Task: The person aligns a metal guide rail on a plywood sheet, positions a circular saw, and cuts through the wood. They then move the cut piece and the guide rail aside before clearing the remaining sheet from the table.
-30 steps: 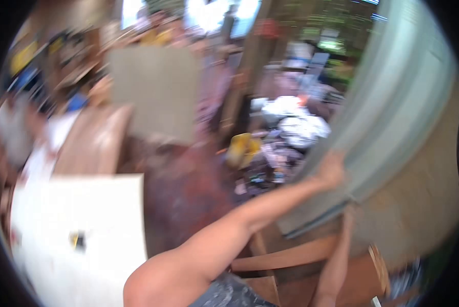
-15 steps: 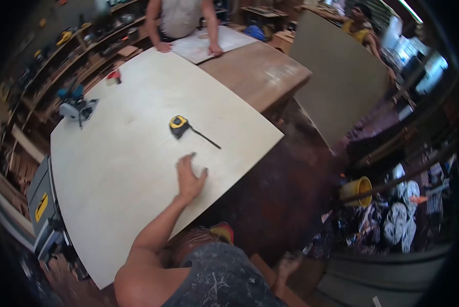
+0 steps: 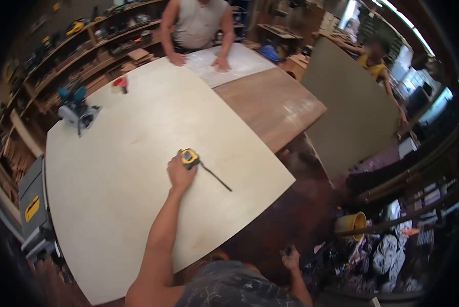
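Note:
A yellow and black tape measure (image 3: 190,157) lies on a large pale plywood sheet (image 3: 116,204), its dark strap trailing toward the lower right. My left hand (image 3: 180,173) is closed around the near left side of its case. Low on the right, past the sheet's edge, my right hand (image 3: 291,258) hangs over the dark floor with its fingers curled. Something dark shows at those fingertips, too small to name.
A circular saw (image 3: 76,113) and a red tape dispenser (image 3: 120,85) sit on the sheet's far left. One person leans on a white panel (image 3: 229,64) by a brown board (image 3: 270,102). Another holds a large dark panel (image 3: 349,110). A yellow bucket (image 3: 351,225) stands among clutter.
My left hand has reached forward and closed on the tape measure. My right hand has come up a little, and the whole view has shifted.

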Available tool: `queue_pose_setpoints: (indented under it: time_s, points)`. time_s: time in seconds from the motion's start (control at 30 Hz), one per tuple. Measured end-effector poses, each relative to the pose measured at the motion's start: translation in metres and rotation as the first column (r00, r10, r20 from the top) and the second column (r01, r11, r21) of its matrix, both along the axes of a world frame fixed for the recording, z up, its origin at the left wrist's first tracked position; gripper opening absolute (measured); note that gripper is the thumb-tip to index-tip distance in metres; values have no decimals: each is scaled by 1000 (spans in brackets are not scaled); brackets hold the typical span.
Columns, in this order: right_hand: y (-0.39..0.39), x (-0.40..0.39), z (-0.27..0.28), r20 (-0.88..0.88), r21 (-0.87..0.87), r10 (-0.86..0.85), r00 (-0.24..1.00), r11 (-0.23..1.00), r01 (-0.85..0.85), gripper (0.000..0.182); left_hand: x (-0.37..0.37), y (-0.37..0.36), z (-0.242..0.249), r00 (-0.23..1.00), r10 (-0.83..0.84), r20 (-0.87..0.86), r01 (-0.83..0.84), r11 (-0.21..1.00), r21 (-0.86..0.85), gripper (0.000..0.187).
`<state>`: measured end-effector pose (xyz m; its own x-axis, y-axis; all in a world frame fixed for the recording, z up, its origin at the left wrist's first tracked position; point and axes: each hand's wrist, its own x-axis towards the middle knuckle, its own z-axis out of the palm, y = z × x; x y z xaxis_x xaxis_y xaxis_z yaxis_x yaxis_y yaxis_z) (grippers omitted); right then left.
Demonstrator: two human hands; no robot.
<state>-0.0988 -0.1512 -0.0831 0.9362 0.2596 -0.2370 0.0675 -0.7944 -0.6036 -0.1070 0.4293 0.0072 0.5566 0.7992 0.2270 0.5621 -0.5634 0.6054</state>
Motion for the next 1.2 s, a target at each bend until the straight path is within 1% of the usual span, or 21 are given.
queue_pose_setpoints:
  time_s: [0.1, 0.13, 0.17, 0.23, 0.3, 0.37, 0.4, 0.47, 0.5, 0.53, 0.6, 0.67, 0.7, 0.73, 0.8, 0.9, 1.0, 1.03, 1.07, 1.1, 1.2]
  points:
    - [-17, -4, -19, -86, 98, -79, 993, 991, 87, 33, 0, -3, -13, 988, 19, 151, -24, 999, 29, 85]
    - [-18, -3, -28, -112, 149, -107, 988, 981, 123, 34, 0, 0, -13, 975, -15, 224, 24, 999, -37, 79]
    - [-21, -1, -39, -125, 179, -67, 990, 980, 89, 36, -1, -1, -21, 958, -12, 286, 29, 998, -57, 75]
    - [-26, -3, -47, -177, 110, -60, 982, 991, 80, 36, -3, -16, -12, 930, -14, 366, 88, 978, -187, 82]
    - [-25, 6, -52, -200, 44, -69, 977, 996, 79, 38, 1, -46, 10, 890, 85, 448, 102, 920, -378, 81]
    - [-26, 26, -61, -267, -24, -99, 959, 995, 96, 40, 6, -71, 7, 884, 125, 450, 75, 914, -400, 81]
    - [-29, 37, -72, -307, -56, -102, 946, 994, 89, 41, 13, -92, 26, 847, 167, 504, 144, 841, -521, 82]
    - [-37, 68, -86, -308, -83, -66, 949, 996, 42, 43, 29, -108, 7, 890, 88, 446, 120, 901, -416, 83]
    - [-44, 84, -92, -316, -99, -38, 948, 995, 7, 45, 41, -117, -4, 876, 77, 476, 148, 897, -416, 85]
    - [-56, 102, -112, -321, -109, -32, 947, 994, -3, 44, 58, -131, 0, 870, 105, 481, 151, 873, -464, 88]
    - [-92, 142, -173, -334, -138, 3, 943, 989, -52, 43, 88, -154, -3, 887, 86, 454, 135, 891, -433, 89]
    - [-123, 181, -221, -304, -265, 113, 946, 944, -198, 40, 126, -173, -2, 924, 76, 374, 54, 944, -324, 89]
    - [-126, 224, -235, -264, -325, 175, 948, 910, -258, 38, 151, -176, -17, 895, 98, 435, 70, 932, -355, 89]
    - [-125, 245, -212, -258, -208, 62, 964, 971, -119, 37, 172, -185, -2, 934, 93, 345, 23, 948, -318, 89]
    - [-121, 286, -141, -305, 19, -153, 940, 986, 166, 36, 215, -187, -17, 948, 34, 318, 34, 978, -204, 89]
    - [-163, 347, -184, -323, 121, -263, 909, 941, 316, 33, 276, -186, -10, 973, -50, 227, 68, 995, -70, 85]
    - [-182, 386, -167, -232, 100, -202, 951, 968, 230, 28, 322, -180, -12, 990, -74, 120, 79, 996, -34, 85]
    - [-187, 397, -168, -204, 103, -195, 959, 970, 219, 25, 333, -179, -14, 988, -93, 122, 89, 995, 33, 85]
    - [-194, 400, -169, -178, 103, -196, 964, 971, 216, 23, 343, -177, -18, 990, -88, 110, 86, 996, 22, 85]
    - [-208, 399, -177, -152, 99, -204, 967, 970, 221, 21, 355, -176, -18, 991, -90, 96, 90, 996, 7, 85]
    - [-246, 396, -246, 81, -25, -16, 997, 1000, 18, 13, 381, -176, -26, 986, -98, 138, 100, 995, -8, 85]
